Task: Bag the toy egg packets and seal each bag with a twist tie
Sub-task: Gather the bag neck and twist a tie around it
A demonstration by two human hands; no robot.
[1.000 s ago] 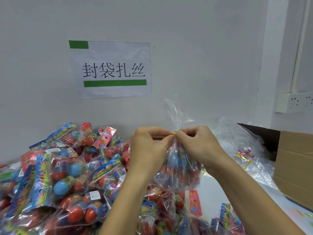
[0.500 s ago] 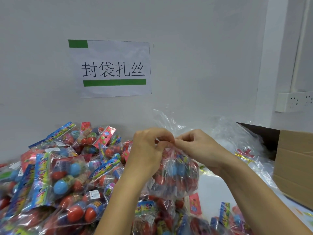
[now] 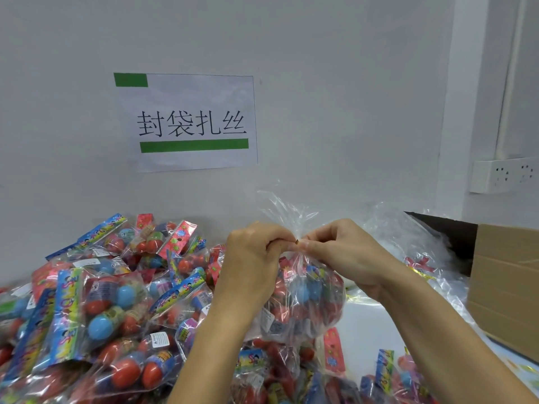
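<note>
A clear plastic bag (image 3: pixel 309 298) filled with red and blue toy egg packets hangs in front of me above the table. Its gathered neck fans out above my fingers. My left hand (image 3: pixel 253 258) and my right hand (image 3: pixel 344 255) both pinch that neck, fingertips meeting. A small gold twist tie (image 3: pixel 297 242) shows between the fingertips. Most of the tie is hidden by my fingers.
A big heap of toy egg packets (image 3: pixel 96 301) covers the table at left and front. Clear bags (image 3: pixel 414 237) with gold ties lie at right, beside a cardboard box (image 3: pixel 504 284). A paper sign (image 3: pixel 189 123) and a wall socket (image 3: pixel 501 174) are on the wall.
The bag's loose top has swung from left to upright above my fingers. Both hands stayed pinched at the neck, shifting slightly while working the tie.
</note>
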